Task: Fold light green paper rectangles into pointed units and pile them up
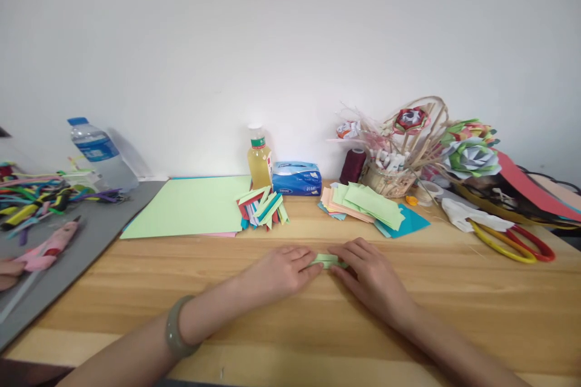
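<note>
The green paper strip lies on the near tabletop. Left hand and right hand pinch its opposite ends. It looks light, easily creased; its ends seem the safest hold.

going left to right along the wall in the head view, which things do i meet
Blue-capped bottle, yellow drink bottle, blue tissue pack, dark red thread spool, green-and-white paper flower.
</note>
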A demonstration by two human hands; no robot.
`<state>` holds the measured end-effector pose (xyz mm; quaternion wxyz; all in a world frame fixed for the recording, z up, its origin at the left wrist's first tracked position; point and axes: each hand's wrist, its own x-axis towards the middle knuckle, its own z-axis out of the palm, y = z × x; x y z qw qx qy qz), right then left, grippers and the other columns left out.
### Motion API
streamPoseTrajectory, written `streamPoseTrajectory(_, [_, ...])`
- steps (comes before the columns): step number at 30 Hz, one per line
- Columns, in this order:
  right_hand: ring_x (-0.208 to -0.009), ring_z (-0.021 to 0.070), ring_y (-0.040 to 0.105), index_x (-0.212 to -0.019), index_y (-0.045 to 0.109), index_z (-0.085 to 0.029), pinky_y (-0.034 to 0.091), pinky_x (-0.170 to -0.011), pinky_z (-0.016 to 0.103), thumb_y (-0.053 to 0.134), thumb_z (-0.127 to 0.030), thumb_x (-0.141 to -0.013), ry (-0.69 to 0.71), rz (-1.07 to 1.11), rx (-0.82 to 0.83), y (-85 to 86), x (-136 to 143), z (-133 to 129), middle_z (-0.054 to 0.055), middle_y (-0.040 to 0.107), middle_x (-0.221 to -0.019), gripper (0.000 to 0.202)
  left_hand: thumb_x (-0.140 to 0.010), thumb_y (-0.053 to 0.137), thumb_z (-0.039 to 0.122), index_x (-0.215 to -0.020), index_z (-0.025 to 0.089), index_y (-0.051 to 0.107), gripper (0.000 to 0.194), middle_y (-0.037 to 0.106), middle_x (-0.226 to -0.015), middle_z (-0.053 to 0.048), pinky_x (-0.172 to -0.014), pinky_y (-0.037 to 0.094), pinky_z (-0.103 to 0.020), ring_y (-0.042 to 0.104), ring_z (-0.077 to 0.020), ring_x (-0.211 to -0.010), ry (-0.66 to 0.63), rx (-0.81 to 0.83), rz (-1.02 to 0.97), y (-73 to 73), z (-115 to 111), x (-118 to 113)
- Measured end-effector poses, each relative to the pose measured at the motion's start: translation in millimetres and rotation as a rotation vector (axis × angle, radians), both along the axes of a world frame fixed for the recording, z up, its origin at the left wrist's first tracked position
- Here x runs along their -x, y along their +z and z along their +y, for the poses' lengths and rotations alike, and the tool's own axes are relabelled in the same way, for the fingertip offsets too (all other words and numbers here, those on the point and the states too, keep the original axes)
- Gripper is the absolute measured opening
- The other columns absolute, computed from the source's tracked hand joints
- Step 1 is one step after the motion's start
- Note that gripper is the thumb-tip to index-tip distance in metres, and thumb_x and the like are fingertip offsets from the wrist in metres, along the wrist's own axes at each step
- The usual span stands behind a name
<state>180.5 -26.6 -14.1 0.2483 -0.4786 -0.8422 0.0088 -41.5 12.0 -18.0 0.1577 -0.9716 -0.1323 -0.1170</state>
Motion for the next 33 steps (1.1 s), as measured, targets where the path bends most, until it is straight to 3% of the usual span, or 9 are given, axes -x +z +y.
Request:
streamPoseTrajectory(7, [-0.074, 0.02, 0.056, -0.083, 0.056, -0.018, 0.046, -0.063, 0.032, 0.057, -0.021, -0.081, -0.114, 0.106, 0.196, -1.9, 1, -1, 0.006, 0.059, -0.079, 0.003, -0.093, 0.041, 0.016, -0.122, 0.015, 0.048, 0.03, 0.06, -0.118, -0.01, -0.095, 0.046, -0.033, 0.057, -0.0195, -0.109, -0.013, 0.058, -0.02, 6.3, 1, 2])
streamPoseTrajectory(12, [-0.074, 0.0185, 0.055, -0.081, 0.055, -0.019, 0.046, -0.064, 0.031, 0.053, -0.019, -0.082, -0.084, 0.149, 0.252, -0.6, 1, 1, 0.005, 0.058, -0.078, 0.002, -0.091, 0.046, 0.014, -0.123, 0.014, 0.048, 0.033, 0.058, -0.122, -0.011, -0.097, 0.044, -0.032, 0.055, -0.0205, -0.112, -0.01, 0.11, 0.004, 6.9, 2, 4])
streamPoseTrajectory(16, [-0.074, 0.0178, 0.054, -0.073, 0.054, -0.019, 0.046, -0.065, 0.03, 0.053, -0.019, -0.082, -0.048, 0.157, 0.285, 1.8, 0, 2, 0.004, 0.056, -0.078, 0.009, -0.091, 0.045, 0.014, -0.124, 0.015, 0.047, 0.032, 0.057, -0.123, -0.011, -0.099, 0.043, -0.032, 0.054, -0.0195, -0.114, -0.011, 0.121, -0.009, 4.9, 3, 4])
streamPoseTrajectory(27, [-0.073, 0.0179, 0.055, -0.074, 0.055, -0.019, 0.043, -0.064, 0.03, 0.056, -0.019, -0.081, -0.084, 0.129, 0.396, 5.6, 0, 7, 0.003, 0.059, -0.076, 0.007, -0.093, 0.041, 0.014, -0.125, 0.017, 0.047, 0.033, 0.054, -0.127, -0.009, -0.104, 0.037, -0.033, 0.048, -0.0176, -0.12, -0.041, 0.23, -0.016, 1.9, 11, 10])
streamPoseTrajectory(33, [-0.071, 0.0173, 0.054, -0.072, 0.054, -0.019, 0.042, -0.062, 0.029, 0.05, -0.019, -0.082, -0.063, 0.085, 0.341, 6.9, 0, 7, 0.004, 0.06, -0.075, 0.011, -0.094, 0.039, 0.016, -0.127, 0.018, 0.044, 0.034, 0.052, -0.13, -0.008, -0.106, 0.035, -0.031, 0.045, -0.0162, -0.123, -0.046, 0.238, 0.023, 4.9, 13, 12])
